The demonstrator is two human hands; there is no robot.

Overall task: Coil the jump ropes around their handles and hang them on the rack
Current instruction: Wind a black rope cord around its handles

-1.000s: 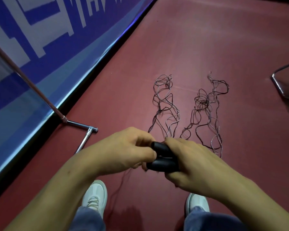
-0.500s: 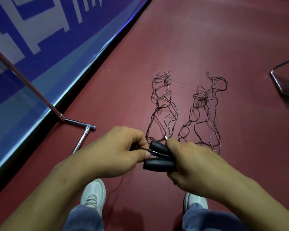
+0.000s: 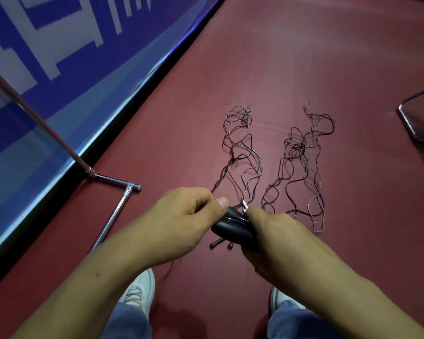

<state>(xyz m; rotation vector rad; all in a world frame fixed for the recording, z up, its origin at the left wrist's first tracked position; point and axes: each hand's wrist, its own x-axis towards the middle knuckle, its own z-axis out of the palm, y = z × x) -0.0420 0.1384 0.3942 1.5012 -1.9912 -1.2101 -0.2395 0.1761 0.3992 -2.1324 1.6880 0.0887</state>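
My right hand (image 3: 274,236) grips two black jump-rope handles (image 3: 233,228) held side by side, with short rope ends sticking out below them. My left hand (image 3: 181,216) pinches the thin dark rope right at the handles' upper end, thumb against the handle tip. Two tangled piles of thin rope lie on the red floor beyond my hands: a left rope pile (image 3: 240,152) that leads up into my hands, and a right rope pile (image 3: 301,157). The rack's chrome base (image 3: 115,211) and slanting pole (image 3: 34,113) stand at the left.
A blue and white banner wall (image 3: 59,57) runs along the left side. A curved metal frame (image 3: 411,121) rests on the floor at the right edge. My two white shoes (image 3: 140,289) are below my hands on the red floor (image 3: 304,57).
My left hand has shifted up along the handles, its thumb now at their upper tip. The handles have tilted, and short rope ends now show beneath them.
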